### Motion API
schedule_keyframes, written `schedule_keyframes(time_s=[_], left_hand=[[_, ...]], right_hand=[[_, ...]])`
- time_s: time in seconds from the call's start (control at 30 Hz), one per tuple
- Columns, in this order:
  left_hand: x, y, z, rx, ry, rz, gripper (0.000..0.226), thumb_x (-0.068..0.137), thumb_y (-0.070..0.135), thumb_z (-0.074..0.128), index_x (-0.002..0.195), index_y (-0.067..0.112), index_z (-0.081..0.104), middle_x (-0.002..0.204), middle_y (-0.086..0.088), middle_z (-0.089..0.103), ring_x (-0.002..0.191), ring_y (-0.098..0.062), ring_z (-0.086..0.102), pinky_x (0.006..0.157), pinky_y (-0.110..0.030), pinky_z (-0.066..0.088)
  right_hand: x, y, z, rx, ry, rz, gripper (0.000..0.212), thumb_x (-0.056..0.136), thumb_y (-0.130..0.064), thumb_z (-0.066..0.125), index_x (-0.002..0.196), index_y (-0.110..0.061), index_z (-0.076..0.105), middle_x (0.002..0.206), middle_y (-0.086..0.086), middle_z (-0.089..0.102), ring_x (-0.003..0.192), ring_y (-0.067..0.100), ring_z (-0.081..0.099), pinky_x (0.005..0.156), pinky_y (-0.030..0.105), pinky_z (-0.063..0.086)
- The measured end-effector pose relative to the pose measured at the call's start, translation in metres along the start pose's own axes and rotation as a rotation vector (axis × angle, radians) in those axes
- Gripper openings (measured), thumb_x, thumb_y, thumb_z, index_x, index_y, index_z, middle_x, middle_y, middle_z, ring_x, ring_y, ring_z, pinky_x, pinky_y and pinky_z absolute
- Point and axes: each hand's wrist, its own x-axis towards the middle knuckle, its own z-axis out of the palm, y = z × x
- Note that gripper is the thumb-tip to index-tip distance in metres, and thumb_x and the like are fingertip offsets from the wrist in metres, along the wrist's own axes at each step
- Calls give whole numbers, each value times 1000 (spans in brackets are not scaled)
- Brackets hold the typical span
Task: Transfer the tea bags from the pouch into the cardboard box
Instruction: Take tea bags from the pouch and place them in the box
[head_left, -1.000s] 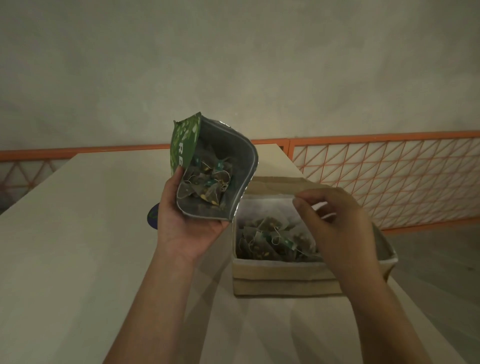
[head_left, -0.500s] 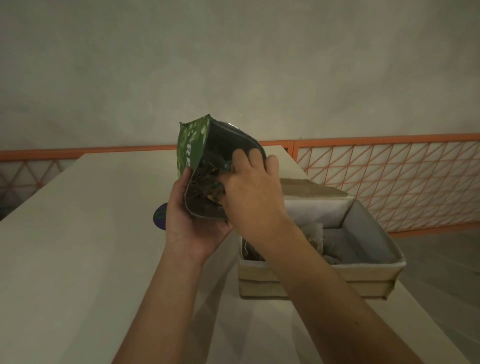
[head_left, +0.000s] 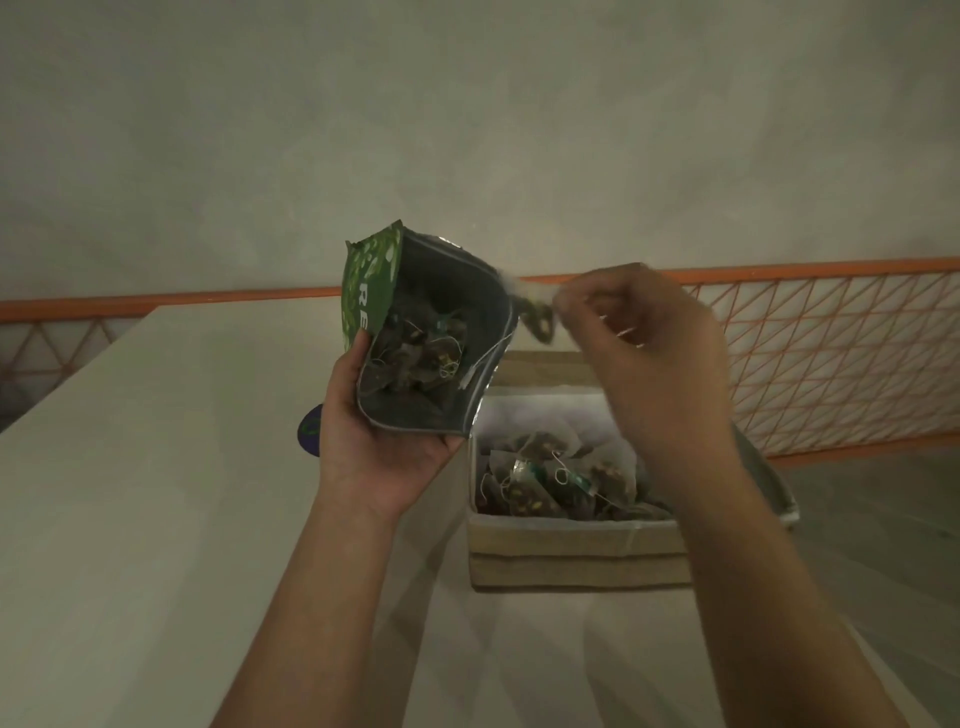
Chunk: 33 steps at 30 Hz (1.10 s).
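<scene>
The pouch (head_left: 415, 332) was gripped by the left hand (head_left: 379, 441); a tea bag (head_left: 535, 306) was pinched by the right hand (head_left: 644, 343), at twelve o'clock of the cardboard box (head_left: 571, 551). Its string looked likely to snag the pouch rim and drag others out.

— What does the left hand (head_left: 379, 441) hold?
— It grips the open green foil pouch (head_left: 415, 338), tilted, tea bags inside.
— And the right hand (head_left: 654, 353)?
— It pinches a blurred pyramid tea bag (head_left: 537, 312) just beside the pouch's rim, above the lined beige cardboard box (head_left: 571, 556) on the pale bench (head_left: 156, 493).
— The box?
— Tea bags piled (head_left: 556, 480) inside.
</scene>
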Motion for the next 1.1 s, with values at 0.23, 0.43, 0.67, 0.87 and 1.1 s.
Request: schedule_keyframes(time_s=[0.23,0.43,0.67,0.87,1.1], left_hand=[[-1,-3,1,-25,18,4,54,93,58,50,126,20,71,135,-13,65,112,-30,66,91,-35,49],[-2,-4,2,-22,27,5,52,93,58,50,115,19,77,131,-12,67,107,-28,68,89,-34,49],[-3,-3,4,-65,16,-14,53,93,58,51,116,18,77,134,-12,66,106,-30,69,81,-34,57],[-3,-2,6,-42,-9,-32,60,94,59,49,135,18,65,140,-12,62,106,-28,68,75,-33,60],[-4,2,4,-23,43,-23,57,96,57,47,129,16,67,134,-11,65,114,-25,63,92,-35,50]], right_hand=[[3,30,-42,-13,111,119,4,87,-18,69,87,-23,69,82,-8,70,73,5,61,62,11,44],[-5,57,-40,-217,-96,249,3,87,-17,69,89,-20,69,86,-10,68,73,-6,60,59,6,45],[-12,74,-26,-477,-245,289,13,90,-35,64,101,-31,69,98,-14,67,81,0,57,70,21,45],[-11,26,6,-269,-128,-24,11,88,-22,67,97,-26,71,89,-15,60,78,-5,52,65,2,38],[-6,-2,69,-365,-256,-325,13,85,-20,69,95,-20,77,86,-3,67,85,14,56,77,25,44]])
